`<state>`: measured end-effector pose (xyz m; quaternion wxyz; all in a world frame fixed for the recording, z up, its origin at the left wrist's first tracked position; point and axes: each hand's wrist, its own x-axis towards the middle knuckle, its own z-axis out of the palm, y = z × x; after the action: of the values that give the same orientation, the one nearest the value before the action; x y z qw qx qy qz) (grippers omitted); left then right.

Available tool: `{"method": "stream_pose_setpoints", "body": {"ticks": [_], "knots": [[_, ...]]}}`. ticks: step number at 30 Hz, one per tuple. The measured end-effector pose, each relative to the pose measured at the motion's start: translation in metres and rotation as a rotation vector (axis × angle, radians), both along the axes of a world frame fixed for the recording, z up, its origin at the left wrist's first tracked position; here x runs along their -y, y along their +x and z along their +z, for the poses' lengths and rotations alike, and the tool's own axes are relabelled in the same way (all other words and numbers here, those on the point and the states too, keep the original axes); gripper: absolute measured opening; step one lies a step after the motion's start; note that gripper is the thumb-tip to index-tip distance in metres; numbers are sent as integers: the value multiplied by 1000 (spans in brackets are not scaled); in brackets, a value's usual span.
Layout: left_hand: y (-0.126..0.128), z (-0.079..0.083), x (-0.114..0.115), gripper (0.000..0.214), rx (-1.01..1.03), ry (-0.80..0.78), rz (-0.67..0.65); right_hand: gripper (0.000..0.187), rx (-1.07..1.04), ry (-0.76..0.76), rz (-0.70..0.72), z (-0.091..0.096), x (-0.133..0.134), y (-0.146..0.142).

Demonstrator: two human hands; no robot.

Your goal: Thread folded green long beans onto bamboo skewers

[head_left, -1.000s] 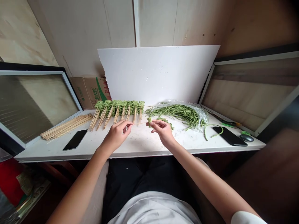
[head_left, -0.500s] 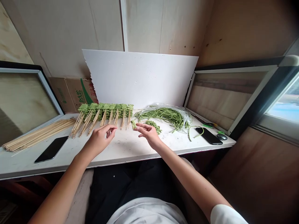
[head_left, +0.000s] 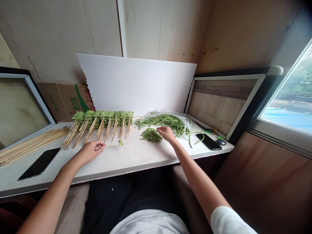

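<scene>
Pinched in my left hand [head_left: 91,150] is a thin bamboo skewer, held low over the table's front left. A few short green bean pieces [head_left: 120,142] sit at its far end. My right hand [head_left: 166,134] is at the right edge of a pile of cut green bean pieces [head_left: 151,135], fingers drawn together; whatever they hold is too small to make out. Finished bean skewers [head_left: 103,117] lie stacked in a row at the back left, sticks pointing toward me. Long uncut beans [head_left: 168,120] lie in a clear plastic bag behind the pile.
Loose bamboo skewers [head_left: 31,142] and a phone [head_left: 40,163] lie on the white table [head_left: 136,159] at left. Another phone [head_left: 209,141] and a mouse [head_left: 221,142] are at right. A white foam board [head_left: 138,84] and a cardboard box [head_left: 65,99] stand behind.
My right hand has left the bean pieces on the skewer and moved right to the cut pile. The left hand has moved left and lower with the skewer; the view has shifted slightly.
</scene>
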<state>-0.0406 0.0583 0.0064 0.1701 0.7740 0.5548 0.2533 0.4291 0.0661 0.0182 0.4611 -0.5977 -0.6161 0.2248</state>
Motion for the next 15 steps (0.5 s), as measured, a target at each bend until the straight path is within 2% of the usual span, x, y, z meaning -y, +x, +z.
{"method": "stream_pose_setpoints", "body": {"ticks": [3,7,11,15], "knots": [[-4,1,2,55,-18,-29,21,28,-26,7,-132,1,-15,33],[-6,1,2,53,-40,-67,19,42,-1,-57,-252,4,-38,76],[-5,-6,0,48,-33,-91,25,52,103,-113,-242,9,-61,107],[-4,-12,0,45,-23,-164,1,45,286,-130,-183,14,-81,117]]}}
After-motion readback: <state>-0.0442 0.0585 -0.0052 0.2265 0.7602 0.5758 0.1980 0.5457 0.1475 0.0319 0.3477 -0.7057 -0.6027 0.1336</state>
